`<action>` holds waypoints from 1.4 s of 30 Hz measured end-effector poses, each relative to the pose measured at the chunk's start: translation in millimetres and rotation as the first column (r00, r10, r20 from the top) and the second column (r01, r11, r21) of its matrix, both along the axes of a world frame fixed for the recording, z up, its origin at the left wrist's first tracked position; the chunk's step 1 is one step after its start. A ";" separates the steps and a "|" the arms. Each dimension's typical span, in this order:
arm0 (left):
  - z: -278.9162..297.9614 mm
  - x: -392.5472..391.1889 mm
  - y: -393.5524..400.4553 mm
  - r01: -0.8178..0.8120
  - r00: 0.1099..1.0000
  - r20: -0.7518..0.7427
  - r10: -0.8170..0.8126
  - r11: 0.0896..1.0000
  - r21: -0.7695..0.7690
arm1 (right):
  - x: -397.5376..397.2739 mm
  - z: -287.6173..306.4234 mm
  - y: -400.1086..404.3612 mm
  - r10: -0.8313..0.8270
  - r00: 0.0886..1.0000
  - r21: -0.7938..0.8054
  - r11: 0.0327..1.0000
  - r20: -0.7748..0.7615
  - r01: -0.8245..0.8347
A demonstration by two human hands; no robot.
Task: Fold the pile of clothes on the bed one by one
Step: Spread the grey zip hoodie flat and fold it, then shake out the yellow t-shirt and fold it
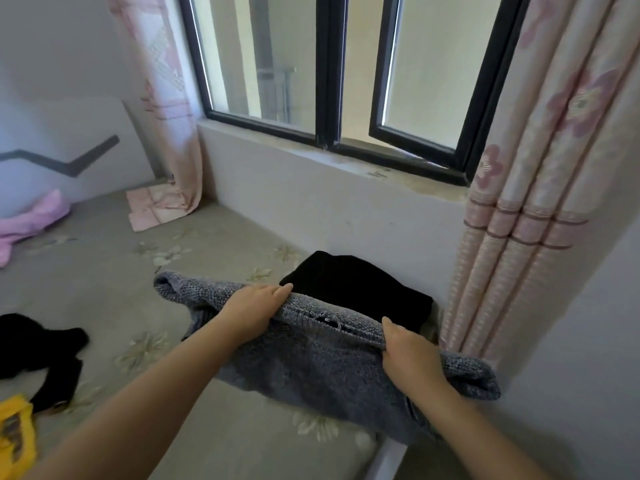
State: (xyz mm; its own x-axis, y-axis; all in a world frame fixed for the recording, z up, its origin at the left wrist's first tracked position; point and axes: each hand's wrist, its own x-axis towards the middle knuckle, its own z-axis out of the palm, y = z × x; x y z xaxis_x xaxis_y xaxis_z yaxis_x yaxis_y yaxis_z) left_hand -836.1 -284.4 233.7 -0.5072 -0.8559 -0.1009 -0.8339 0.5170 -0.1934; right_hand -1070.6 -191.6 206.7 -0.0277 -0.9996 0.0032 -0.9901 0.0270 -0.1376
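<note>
1. Two bare hands hold one grey knitted sweater (322,362) above the near right part of the bed (104,289), whose cover is grey-green with pale flowers.
2. The left hand (254,311) grips the sweater's upper folded edge, its fingers (277,291) lying together over the fold and curled round it.
3. The right hand (410,355) grips the same edge further right, thumb on top and the other fingers tucked under the knit, out of sight.
4. The sweater sags between the hands; one end trails left onto the bed and the other hangs past the right hand toward the wall.
5. A folded black garment (356,289) lies just behind the sweater, against the wall under the black-framed window (329,74).
6. A loose black garment (41,355) and a yellow cloth (15,434) lie at the bed's left edge, well apart from the hands.
7. A pink cloth (31,220) lies far left, and pink flowered curtains (540,188) hang at the right.
</note>
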 end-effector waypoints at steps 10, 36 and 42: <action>-52.8 -112.6 -267.8 -0.046 0.994 0.103 0.036 0.994 0.095 | -87.7 -89.4 -240.3 -0.012 0.994 0.066 0.998 0.109 0.005; -345.0 -221.5 -267.2 -0.519 0.692 -0.478 0.541 0.833 0.192 | -139.4 -304.7 -375.2 0.269 0.963 0.067 0.961 0.021 -0.270; -324.3 -207.7 -245.1 -0.519 0.545 -0.651 0.529 0.822 0.233 | -127.6 -279.3 -361.6 0.216 0.974 0.141 0.964 0.071 -0.224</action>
